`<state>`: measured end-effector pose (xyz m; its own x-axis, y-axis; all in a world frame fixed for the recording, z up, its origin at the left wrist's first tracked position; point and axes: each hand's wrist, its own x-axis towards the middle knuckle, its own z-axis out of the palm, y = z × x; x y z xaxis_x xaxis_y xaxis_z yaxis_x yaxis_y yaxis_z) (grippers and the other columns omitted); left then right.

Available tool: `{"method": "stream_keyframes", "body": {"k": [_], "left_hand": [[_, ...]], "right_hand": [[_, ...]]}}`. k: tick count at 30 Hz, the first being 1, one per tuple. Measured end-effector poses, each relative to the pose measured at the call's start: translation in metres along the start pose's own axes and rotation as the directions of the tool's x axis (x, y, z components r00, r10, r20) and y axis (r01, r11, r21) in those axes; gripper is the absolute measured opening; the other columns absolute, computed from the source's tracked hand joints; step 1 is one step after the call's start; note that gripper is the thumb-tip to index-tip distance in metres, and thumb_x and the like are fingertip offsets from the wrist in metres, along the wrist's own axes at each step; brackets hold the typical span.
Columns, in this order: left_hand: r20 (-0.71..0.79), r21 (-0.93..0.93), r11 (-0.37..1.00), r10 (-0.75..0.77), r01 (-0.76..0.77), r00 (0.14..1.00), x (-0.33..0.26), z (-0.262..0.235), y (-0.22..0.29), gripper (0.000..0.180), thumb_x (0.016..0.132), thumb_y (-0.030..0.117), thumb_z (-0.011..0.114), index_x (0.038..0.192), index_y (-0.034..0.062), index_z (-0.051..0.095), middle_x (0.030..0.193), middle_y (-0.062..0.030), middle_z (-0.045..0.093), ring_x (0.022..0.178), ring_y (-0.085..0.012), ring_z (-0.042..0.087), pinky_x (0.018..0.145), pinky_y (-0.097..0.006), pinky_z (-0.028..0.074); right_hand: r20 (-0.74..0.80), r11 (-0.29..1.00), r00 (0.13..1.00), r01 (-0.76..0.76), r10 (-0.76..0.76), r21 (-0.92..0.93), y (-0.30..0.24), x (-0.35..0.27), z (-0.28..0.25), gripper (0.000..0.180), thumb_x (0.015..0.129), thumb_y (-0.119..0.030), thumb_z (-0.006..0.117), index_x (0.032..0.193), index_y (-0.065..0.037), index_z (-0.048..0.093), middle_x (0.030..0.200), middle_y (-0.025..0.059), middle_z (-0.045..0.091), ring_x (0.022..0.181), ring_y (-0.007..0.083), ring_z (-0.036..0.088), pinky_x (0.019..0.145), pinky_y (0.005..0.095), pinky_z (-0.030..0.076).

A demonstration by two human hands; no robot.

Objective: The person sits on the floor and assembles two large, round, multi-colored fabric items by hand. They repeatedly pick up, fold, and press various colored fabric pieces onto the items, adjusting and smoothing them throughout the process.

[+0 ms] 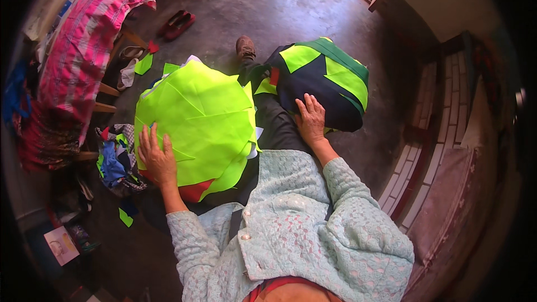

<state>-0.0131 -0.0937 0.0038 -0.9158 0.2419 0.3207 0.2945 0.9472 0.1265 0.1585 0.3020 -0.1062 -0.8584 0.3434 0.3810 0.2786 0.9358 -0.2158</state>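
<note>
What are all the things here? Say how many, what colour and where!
Lime cloth bundle: one, mostly lime, under the left hand
Navy cloth bundle: one, navy with green and lime, under the right hand
Checked cloth: one, pink and white, upper left
Dark shoes: two, reddish, floor, upper left
Pale shoes: two, whitish, left
Scrap pile: one, mixed colours, left
Picture card: one, pale, lower left
Blocks: many, white, right
Dim edges: too dark to tell
Cardigan: one, pale blue-green, lower middle
Left hand: one, bare, left
Right hand: one, bare, centre-right
</note>
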Motion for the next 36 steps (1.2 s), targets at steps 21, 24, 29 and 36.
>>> {"method": "stream_keyframes", "body": {"k": [21, 24, 29, 36], "left_hand": [[-0.004, -0.02, 1.0, -0.002, 0.001, 1.0, 0.0, -0.006, 0.005, 0.045, 0.097, 0.034, 0.049, 0.136, 0.0114, 0.051, 0.146, -0.0123, 0.044, 0.136, -0.0316, 0.038, 0.11, -0.046, 0.029], [0.001, -0.014, 1.0, 0.002, -0.002, 1.0, 0.001, -0.009, 0.008, 0.045, 0.097, 0.033, 0.05, 0.136, 0.0108, 0.052, 0.146, -0.0121, 0.044, 0.136, -0.0315, 0.039, 0.11, -0.045, 0.029], [-0.002, -0.054, 0.999, -0.01, 0.01, 1.0, 0.001, -0.007, 0.007, 0.044, 0.094, 0.031, 0.054, 0.133, 0.0113, 0.053, 0.146, -0.0109, 0.045, 0.137, -0.033, 0.038, 0.11, -0.049, 0.028], [0.017, -0.048, 0.999, -0.021, 0.022, 1.0, 0.0, -0.009, 0.007, 0.045, 0.094, 0.03, 0.053, 0.135, 0.0115, 0.052, 0.147, -0.0109, 0.044, 0.137, -0.0325, 0.038, 0.111, -0.048, 0.028]], "right_hand": [[-0.142, 0.913, 0.92, -0.385, 0.367, -0.133, 0.117, 0.105, 0.003, 0.057, 0.076, -0.022, 0.076, 0.129, -0.014, 0.056, 0.133, 0.0086, 0.054, 0.123, 0.027, 0.049, 0.098, 0.0441, 0.039], [-0.109, 0.87, 0.911, -0.412, 0.397, -0.271, 0.147, 0.103, 0.003, 0.06, 0.077, -0.031, 0.075, 0.131, -0.013, 0.055, 0.135, 0.0087, 0.053, 0.126, 0.0257, 0.047, 0.1, 0.0461, 0.036], [-0.092, 0.773, 0.805, -0.589, 0.586, -0.237, 0.183, 0.092, 0.002, 0.064, 0.082, -0.044, 0.069, 0.134, -0.011, 0.052, 0.138, 0.0078, 0.051, 0.133, 0.0225, 0.043, 0.102, 0.0476, 0.035], [-0.04, 0.765, 0.778, -0.625, 0.627, -0.153, 0.209, 0.085, 0.001, 0.051, 0.086, -0.035, 0.066, 0.132, -0.015, 0.056, 0.136, 0.0053, 0.055, 0.125, 0.0241, 0.052, 0.096, 0.045, 0.047]]}}
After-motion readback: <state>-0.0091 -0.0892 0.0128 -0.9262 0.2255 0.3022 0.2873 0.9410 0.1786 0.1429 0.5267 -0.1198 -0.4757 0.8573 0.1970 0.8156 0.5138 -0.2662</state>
